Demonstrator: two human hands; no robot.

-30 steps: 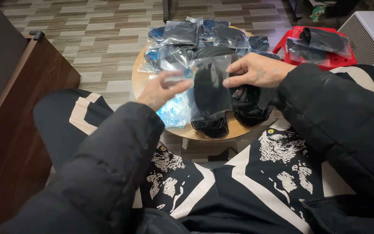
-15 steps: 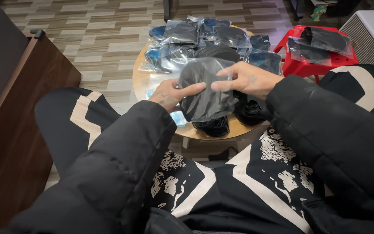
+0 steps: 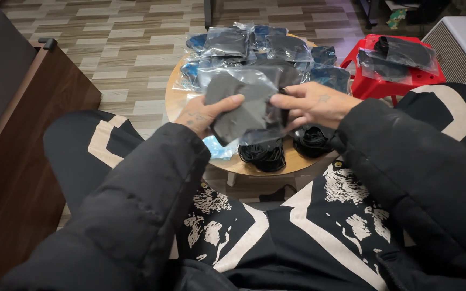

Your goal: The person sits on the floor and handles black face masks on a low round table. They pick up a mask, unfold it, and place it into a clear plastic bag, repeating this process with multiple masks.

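A clear plastic bag holding a dark grey folded cloth [image 3: 244,105] is held above the round wooden desk [image 3: 175,102]. It is pinched at its left edge by the left hand [image 3: 207,114] and at its right edge by the right hand [image 3: 311,102], each grip closed on it. Black coiled cables [image 3: 262,153] lie beneath.

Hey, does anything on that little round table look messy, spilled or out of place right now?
Nothing is spilled or damaged. The clear bags of dark items lie in a loose, overlapping heap on the round wooden table, some reaching its edge. Both hands, left and right, hold one bagged dark item above it.
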